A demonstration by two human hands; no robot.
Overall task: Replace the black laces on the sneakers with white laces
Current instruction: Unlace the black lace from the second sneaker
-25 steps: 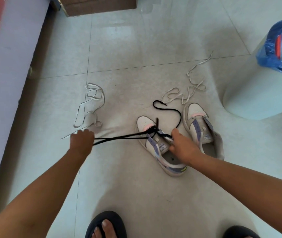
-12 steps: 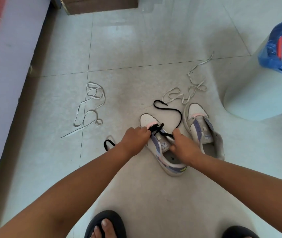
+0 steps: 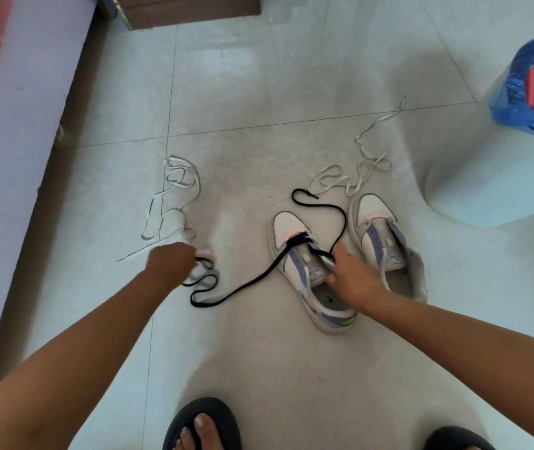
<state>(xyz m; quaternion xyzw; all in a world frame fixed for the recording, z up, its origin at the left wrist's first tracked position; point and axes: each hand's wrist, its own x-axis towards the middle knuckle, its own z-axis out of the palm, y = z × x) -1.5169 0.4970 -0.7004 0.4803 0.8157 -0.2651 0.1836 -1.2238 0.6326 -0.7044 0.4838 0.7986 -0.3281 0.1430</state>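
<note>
1. The left sneaker (image 3: 308,271) sits on the tiled floor (image 3: 259,92), just beside its pair, the right sneaker (image 3: 386,245), whose eyelets look already stripped.
2. The black lace (image 3: 246,285) is threaded only through the lowest eyelets near the toe. One tail runs slack across the floor to the left hand (image 3: 170,263); the other arcs past the toe and comes back toward the right hand (image 3: 353,274).
3. The left hand is curled, seemingly round the lace end (fingers face away, so the grip is a judgement). The right hand rests on the tongue, steadying the shoe; I cannot tell whether it pinches the lace.
4. Handling: the lace is light, limp and flat. It should slide if pulled along the eyelet line and is likely to bind if tugged sideways. Best hold is close to the eyelet.
5. The shoe is light enough to skid, so it needs pinning.
6. Two white laces, one (image 3: 171,203) at left and one (image 3: 356,173) beyond the toes, lie loose and tangle-prone. Take them by the tip.
</note>
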